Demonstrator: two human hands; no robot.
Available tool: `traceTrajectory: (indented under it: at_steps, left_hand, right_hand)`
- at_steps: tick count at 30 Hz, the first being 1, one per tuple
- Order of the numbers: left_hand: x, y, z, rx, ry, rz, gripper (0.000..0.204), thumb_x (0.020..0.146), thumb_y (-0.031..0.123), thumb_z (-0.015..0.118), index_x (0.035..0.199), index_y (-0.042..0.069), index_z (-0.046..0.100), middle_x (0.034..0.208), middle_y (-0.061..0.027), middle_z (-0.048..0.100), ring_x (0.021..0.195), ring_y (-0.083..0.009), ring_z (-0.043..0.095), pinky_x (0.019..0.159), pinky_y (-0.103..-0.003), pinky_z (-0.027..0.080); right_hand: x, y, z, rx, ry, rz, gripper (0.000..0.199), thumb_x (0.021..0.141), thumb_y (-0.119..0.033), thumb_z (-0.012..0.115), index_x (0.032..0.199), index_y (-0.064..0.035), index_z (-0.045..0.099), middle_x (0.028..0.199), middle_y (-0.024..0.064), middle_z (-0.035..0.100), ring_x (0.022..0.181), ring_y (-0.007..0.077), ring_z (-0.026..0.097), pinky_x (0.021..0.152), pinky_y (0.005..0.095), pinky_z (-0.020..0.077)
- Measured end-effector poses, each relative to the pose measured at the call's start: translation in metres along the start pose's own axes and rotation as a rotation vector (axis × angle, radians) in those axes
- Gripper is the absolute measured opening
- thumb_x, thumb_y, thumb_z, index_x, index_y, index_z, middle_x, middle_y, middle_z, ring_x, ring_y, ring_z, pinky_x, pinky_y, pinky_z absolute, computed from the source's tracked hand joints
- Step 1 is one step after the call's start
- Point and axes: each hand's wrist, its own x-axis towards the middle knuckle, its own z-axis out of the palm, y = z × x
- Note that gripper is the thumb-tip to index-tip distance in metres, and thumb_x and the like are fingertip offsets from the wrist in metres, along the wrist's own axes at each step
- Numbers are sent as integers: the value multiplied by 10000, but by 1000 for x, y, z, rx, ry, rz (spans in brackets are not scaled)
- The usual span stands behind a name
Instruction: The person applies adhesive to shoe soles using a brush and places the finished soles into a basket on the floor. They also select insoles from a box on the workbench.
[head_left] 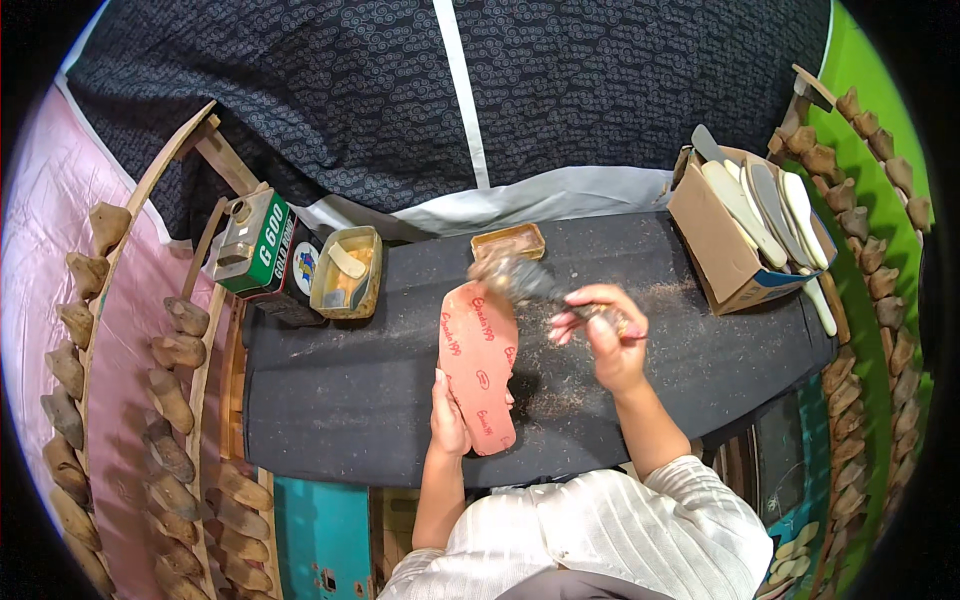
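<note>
My left hand holds the lower part of a salmon-pink insole board with red printing, its thumb along the left edge and the other fingers mostly hidden underneath. The board is cut in the outline of a shoe sole and points away from me. In my right hand is a brush, smeared by motion, its handle between the fingers. The brush's pale, clumpy end is over the board's far tip; whether it touches is unclear. Just beyond lies a shallow yellowish tray with brownish residue, partly behind the brush.
The dark table bears scattered crumbs. At its left stand a green and black metal can and a yellowish tub with tools. A cardboard box of pale sole shapes is at right. Wooden shoe lasts hang on racks at both sides.
</note>
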Motion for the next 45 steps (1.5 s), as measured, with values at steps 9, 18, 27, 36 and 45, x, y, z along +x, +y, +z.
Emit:
traceTrajectory:
  at_steps: [9, 18, 27, 36, 45]
  left_hand:
    - [0, 1, 1, -43, 4, 12, 593, 932, 473, 136, 1155, 13, 438, 914, -173, 601, 710, -241, 614, 654, -373, 527]
    - [1, -3, 0, -20, 8, 15, 599, 930, 486, 140, 1172, 21, 429, 925, -175, 600, 702, -243, 615, 636, -371, 531]
    - [3, 0, 0, -23, 55, 12, 611, 928, 499, 139, 1170, 19, 428, 916, -171, 600, 698, -240, 616, 636, -363, 531]
    - [3, 4, 1, -15, 52, 46, 618, 924, 505, 148, 1160, 11, 435, 914, -162, 603, 695, -236, 615, 623, -354, 528]
    - [5, 3, 9, -28, 81, 50, 604, 928, 501, 157, 1178, 15, 414, 919, -164, 601, 696, -240, 617, 621, -358, 529]
  right_hand:
    - [5, 5, -8, -229, 162, 122, 201, 881, -98, 505, 1022, 30, 569, 816, 113, 638, 713, 130, 622, 642, 244, 509]
    - [-1, 4, 7, -228, 11, 50, 221, 858, -106, 550, 1015, 46, 578, 860, 111, 638, 737, 125, 627, 669, 244, 515]
    - [-8, -2, 11, -103, -44, -21, 234, 843, -107, 543, 1020, 43, 579, 866, 132, 643, 772, 174, 644, 682, 275, 526]
    - [-7, 1, -2, -414, 4, 7, 186, 799, -59, 577, 955, 37, 608, 896, 123, 641, 764, 159, 649, 684, 266, 529]
    - [-9, -2, 7, -320, -297, -107, 241, 798, -61, 561, 1010, 48, 593, 886, 134, 643, 796, 174, 644, 721, 290, 526]
